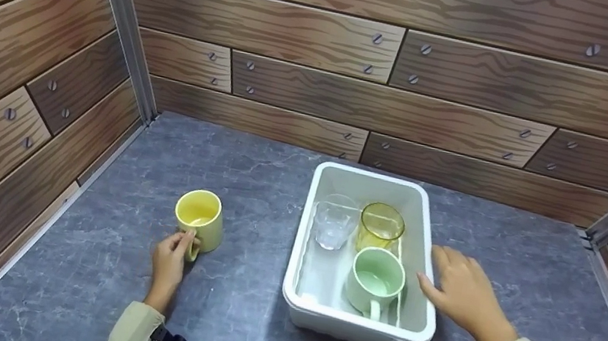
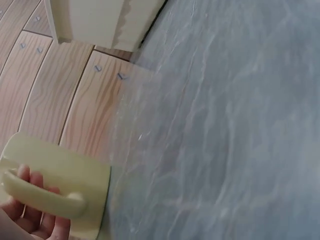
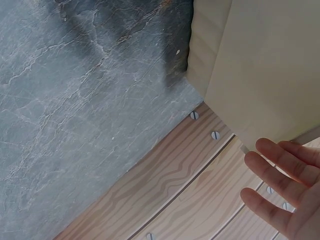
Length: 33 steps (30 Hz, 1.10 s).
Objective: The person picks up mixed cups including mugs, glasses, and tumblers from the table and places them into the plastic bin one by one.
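On the left part of the table, a yellow mug (image 1: 212, 229) stands upright. My left hand (image 1: 168, 262) holds it by the handle; in the left wrist view the fingers (image 2: 34, 181) pass through the handle. A white plastic bin (image 1: 298, 244) stands right of centre. Inside it are a clear glass (image 1: 332, 235), an amber-yellow glass (image 1: 381, 225) and a pale green mug (image 1: 359, 296) whose handle points toward me. My right hand (image 1: 466, 290) is at the bin's right rim, fingers extended and thumb apart; whether it touches the rim is hard to tell.
A dark grey marbled tabletop (image 1: 230, 318) lies under everything. Walls with a wood-plank print (image 1: 314, 36) enclose it at the back and both sides, with metal corner posts (image 1: 125, 5). A stretch of tabletop separates the yellow mug from the bin.
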Available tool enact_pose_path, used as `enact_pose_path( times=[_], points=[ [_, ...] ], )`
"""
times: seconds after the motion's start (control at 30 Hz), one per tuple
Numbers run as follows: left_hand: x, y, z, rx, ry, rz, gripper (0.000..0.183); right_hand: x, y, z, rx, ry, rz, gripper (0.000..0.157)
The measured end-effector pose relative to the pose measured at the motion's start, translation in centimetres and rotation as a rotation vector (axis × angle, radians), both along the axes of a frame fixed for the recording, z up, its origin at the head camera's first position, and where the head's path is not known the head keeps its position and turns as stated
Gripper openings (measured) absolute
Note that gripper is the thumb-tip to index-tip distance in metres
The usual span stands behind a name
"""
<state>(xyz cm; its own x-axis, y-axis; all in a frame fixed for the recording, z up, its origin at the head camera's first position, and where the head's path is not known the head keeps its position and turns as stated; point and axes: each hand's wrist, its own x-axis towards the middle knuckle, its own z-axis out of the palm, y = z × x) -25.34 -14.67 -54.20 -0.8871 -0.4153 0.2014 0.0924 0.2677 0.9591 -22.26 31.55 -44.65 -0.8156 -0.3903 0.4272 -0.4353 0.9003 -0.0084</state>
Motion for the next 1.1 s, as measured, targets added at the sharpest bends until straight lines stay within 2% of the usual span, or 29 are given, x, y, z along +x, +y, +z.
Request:
enact_pose_path(
  times=[0.2, 0.37, 0.47, 0.67, 0.8, 1.1],
  points=[
    [-0.2, 0.4, -0.1, 0.219, -0.024, -0.123, 0.035, -0.1, 0.0, -0.1, -0.006, 0.006, 0.001, 0.044],
    [-0.3, 0.1, 0.1, 0.335, -0.06, -0.221, 0.04, -0.1, 0.0, -0.1, -0.008, 0.0, -0.01, 0.044],
    [-0.2, -0.3, 0.4, 0.36, -0.104, -0.287, 0.043, -0.1, 0.0, -0.1, -0.005, 0.006, -0.005, 0.045],
    [0.1, -0.9, 1.5, 0.224, -0.183, -0.392, 0.046, 0.0, 0.1, 0.0, -0.011, 0.011, 0.004, 0.044],
    [0.1, -1.1, 1.7, 0.2, -0.206, -0.414, 0.045, 0.0, 0.1, 0.0, -0.024, 0.006, 0.018, 0.042],
    [0.3, -0.6, 1.8, 0.328, -0.25, -0.351, 0.038, -0.1, 0.0, -0.1, -0.011, -0.008, 0.009, 0.044]
  ],
)
